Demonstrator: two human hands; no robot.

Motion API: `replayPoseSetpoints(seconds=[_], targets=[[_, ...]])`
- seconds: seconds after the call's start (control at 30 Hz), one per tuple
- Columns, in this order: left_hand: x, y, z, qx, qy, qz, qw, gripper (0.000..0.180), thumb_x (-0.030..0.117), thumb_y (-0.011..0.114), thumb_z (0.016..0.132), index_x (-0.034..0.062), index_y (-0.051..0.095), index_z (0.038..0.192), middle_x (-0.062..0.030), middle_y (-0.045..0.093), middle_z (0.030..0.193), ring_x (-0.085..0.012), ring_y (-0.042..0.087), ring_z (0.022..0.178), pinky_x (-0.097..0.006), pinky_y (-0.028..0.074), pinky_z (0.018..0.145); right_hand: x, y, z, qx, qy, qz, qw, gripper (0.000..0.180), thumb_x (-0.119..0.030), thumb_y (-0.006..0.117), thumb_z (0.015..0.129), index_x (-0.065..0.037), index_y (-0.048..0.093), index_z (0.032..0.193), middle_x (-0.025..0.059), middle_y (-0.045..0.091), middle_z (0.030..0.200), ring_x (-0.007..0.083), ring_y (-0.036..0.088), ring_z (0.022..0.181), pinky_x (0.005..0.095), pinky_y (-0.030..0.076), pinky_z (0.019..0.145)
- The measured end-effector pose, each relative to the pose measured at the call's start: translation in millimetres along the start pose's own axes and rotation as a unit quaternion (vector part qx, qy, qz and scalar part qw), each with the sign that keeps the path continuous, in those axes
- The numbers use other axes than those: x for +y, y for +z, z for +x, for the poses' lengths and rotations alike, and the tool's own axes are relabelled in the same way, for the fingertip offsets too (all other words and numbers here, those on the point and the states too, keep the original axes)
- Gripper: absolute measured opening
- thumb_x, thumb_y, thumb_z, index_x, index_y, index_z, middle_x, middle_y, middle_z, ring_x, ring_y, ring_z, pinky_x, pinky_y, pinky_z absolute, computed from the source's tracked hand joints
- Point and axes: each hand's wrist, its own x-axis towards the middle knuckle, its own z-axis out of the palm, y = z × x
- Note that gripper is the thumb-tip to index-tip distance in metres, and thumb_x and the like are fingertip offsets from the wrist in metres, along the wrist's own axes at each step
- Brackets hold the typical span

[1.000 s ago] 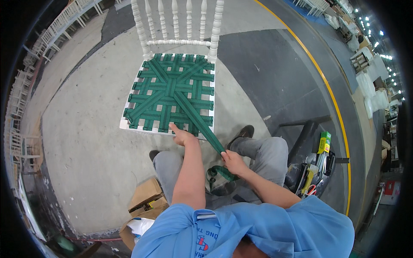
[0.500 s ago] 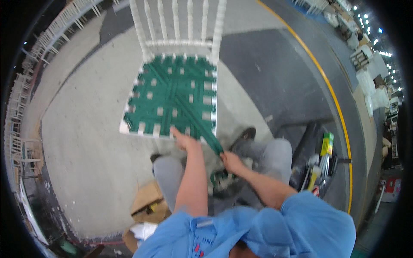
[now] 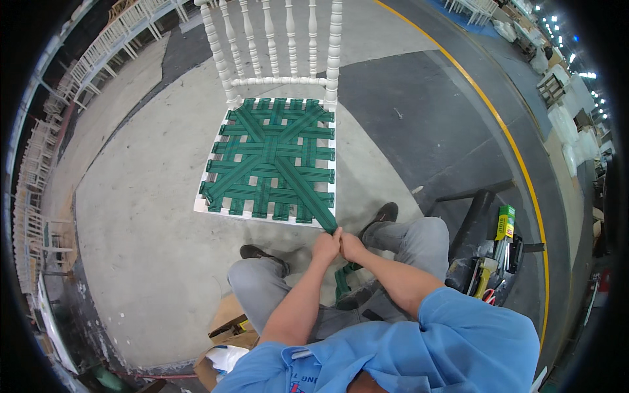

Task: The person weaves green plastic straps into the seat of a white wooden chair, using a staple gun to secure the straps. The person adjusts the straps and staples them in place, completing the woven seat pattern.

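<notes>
Green webbing strap [image 3: 308,196]: runs taut from white chair [image 3: 268,85] at 12 o'clock, pinched by left hand [image 3: 325,247] and right hand [image 3: 352,247], both closed for tension.

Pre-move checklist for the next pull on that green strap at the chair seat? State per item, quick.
1. Both hands on the strap: left hand and right hand meet at the green strap by the seat's front right corner. Ok.
2. Strap taut from the weave to the hands: it runs straight. Ok.
3. Strap end fastened to the white chair: cannot tell.
4. Woven seat straps lying flat, none visibly loose: ok.
5. Slack strap below the hands clear of the shoes: it hangs between the knees; its end is hidden. Cannot tell.
6. Tool cart in reach at the person's right: ok.
</notes>
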Motion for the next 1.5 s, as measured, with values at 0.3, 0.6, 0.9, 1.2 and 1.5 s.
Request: replayPoseSetpoints(seconds=[0.3, 0.6, 0.9, 1.2, 1.5], targets=[[31, -3, -1, -0.052, 0.062, 0.222, 0.972, 0.07, 0.055, 0.03, 0.106, -0.0002, 0.073, 0.11, -0.0237, 0.072, 0.114, -0.0432, 0.068, 0.108, -0.054, 0.051, 0.094, -11, -44, -52, 0.087, 0.032, 0.0, 0.996, 0.03, -0.024, 0.058, 0.097, -0.002, 0.067, 0.116, 0.0218, 0.069, 0.113, 0.04, 0.065, 0.107, 0.0469, 0.051, 0.091], [25, -29, -11, 0.064, 0.067, 0.237, 0.967, 0.074, 0.056, 0.033, 0.106, -0.0051, 0.074, 0.1, -0.0259, 0.073, 0.105, -0.0434, 0.069, 0.102, -0.055, 0.051, 0.09, 66, -251, -289, 0.483, 0.234, 0.011, 0.843, 0.034, -0.026, 0.07, 0.089, -0.002, 0.068, 0.112, 0.0216, 0.071, 0.109, 0.0394, 0.067, 0.105, 0.0461, 0.053, 0.09], [36, -34, -10, 0.01, -0.002, 0.231, 0.973, 0.067, 0.057, 0.034, 0.106, 0.002, 0.064, 0.129, -0.0208, 0.07, 0.124, -0.0365, 0.066, 0.119, -0.061, 0.035, 0.11, 211, -257, -338, 0.302, 0.488, -0.055, 0.817, 0.058, -0.024, 0.091, 0.064, 0.0, 0.073, 0.114, 0.0228, 0.073, 0.112, 0.0368, 0.071, 0.104, 0.0413, 0.057, 0.088], [14, -34, -5, 0.002, 0.072, 0.161, 0.984, 0.06, 0.051, 0.039, 0.105, 0.0003, 0.071, 0.114, -0.0249, 0.071, 0.115, -0.0431, 0.067, 0.111, -0.055, 0.047, 0.1, 95, -288, -310, 0.431, 0.147, 0.091, 0.885, 0.066, -0.002, 0.077, 0.066, -0.004, 0.058, 0.128, 0.0116, 0.069, 0.115, 0.0294, 0.066, 0.11, 0.0401, 0.051, 0.098], [0, -32, 3, 0.018, 0.043, 0.129, 0.991, 0.058, 0.054, 0.039, 0.105, 0.0094, 0.075, 0.114, -0.0181, 0.074, 0.115, -0.0356, 0.068, 0.113, -0.064, 0.027, 0.117, -135, -244, -127, 0.045, 0.072, 0.214, 0.973, 0.041, -0.028, 0.078, 0.091, -0.002, 0.067, 0.121, 0.0059, 0.071, 0.108, 0.0168, 0.064, 0.101, 0.0338, 0.051, 0.089]])
